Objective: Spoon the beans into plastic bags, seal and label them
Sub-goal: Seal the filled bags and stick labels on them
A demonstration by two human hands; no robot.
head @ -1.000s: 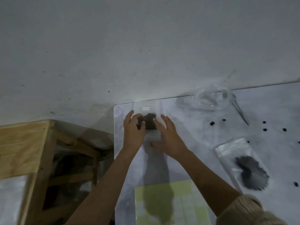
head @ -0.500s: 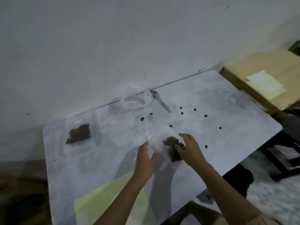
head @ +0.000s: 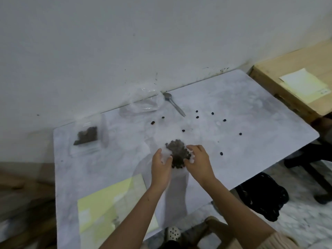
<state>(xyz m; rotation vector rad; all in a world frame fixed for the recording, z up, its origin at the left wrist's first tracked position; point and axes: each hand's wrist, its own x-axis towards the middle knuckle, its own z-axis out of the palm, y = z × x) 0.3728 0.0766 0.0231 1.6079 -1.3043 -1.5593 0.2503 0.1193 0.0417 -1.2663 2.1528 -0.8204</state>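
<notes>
Bag [head: 165, 150] lies mid-desk [head: 251, 108]: clear plastic, dark beans [head: 177, 153] heaped in one clump. Left hand [head: 160, 165] and right hand [head: 197, 159] pinch its two sides, fingers curled. Loose beans [head: 197, 117] are scattered toward the right edge. Spoon [head: 173, 104] and crumpled plastic [head: 143, 103] at far edge. Second bag [head: 87, 137], filled, at far left corner. Yellow sheet [head: 111, 200] at near left corner.

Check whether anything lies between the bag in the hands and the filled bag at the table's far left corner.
Nothing visible does. The left hand and right hand hold the bean bag, and the table between it and the filled bag is bare. The loose beans and spoon lie farther back, off that line.
</notes>
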